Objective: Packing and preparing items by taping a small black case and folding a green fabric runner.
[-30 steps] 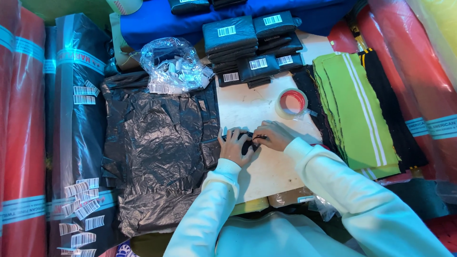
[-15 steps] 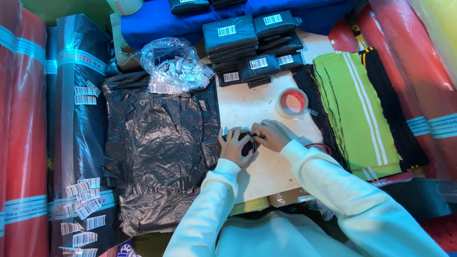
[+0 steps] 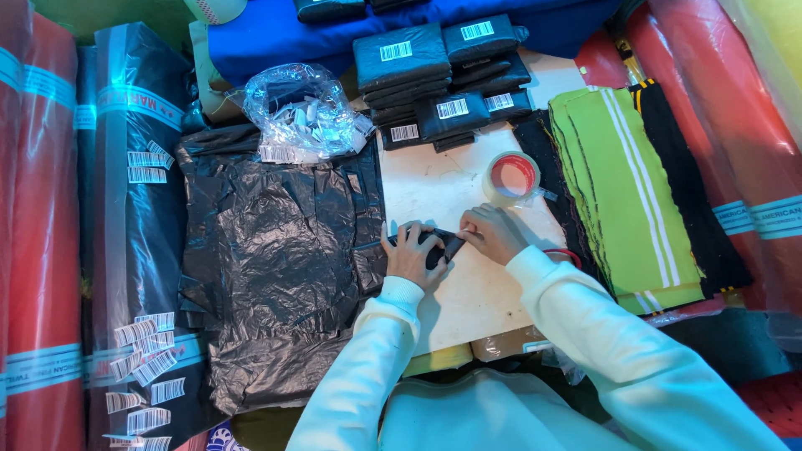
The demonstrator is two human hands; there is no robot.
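A small black packet point(image 3: 436, 245) lies on the white worktop point(image 3: 468, 296) just left of the frame's centre, pinned under both my hands. Most of it is hidden beneath my fingers, so I cannot make out its full shape or whether anything is stuck to it.

My left hand point(image 3: 411, 255) rests flat on the packet's left part, fingers curled loosely over it and pressing down. My right hand point(image 3: 493, 232) meets the packet at its right corner, fingertips pinched together on the edge; whatever sits between those fingertips is too small to tell. Both sleeves are pale and run down to the bottom of the frame.

Just above my right hand stands a roll of clear tape point(image 3: 510, 178) with a red core. Higher up, at top centre, black packets with white barcode labels point(image 3: 439, 79) are stacked in piles. To the left of the worktop a sheet of crumpled black plastic point(image 3: 276, 250) spreads out, touching the edge by my left hand, and a clear bag of small labels point(image 3: 305, 113) sits at its upper end. On the right lie folded green strips with white stripes point(image 3: 622, 192), over black fabric. Red fabric rolls point(image 3: 38, 250) wrapped in plastic stand at the far left edge, cut off by the frame, and beside them a dark roll point(image 3: 134, 209) carries loose barcode stickers.
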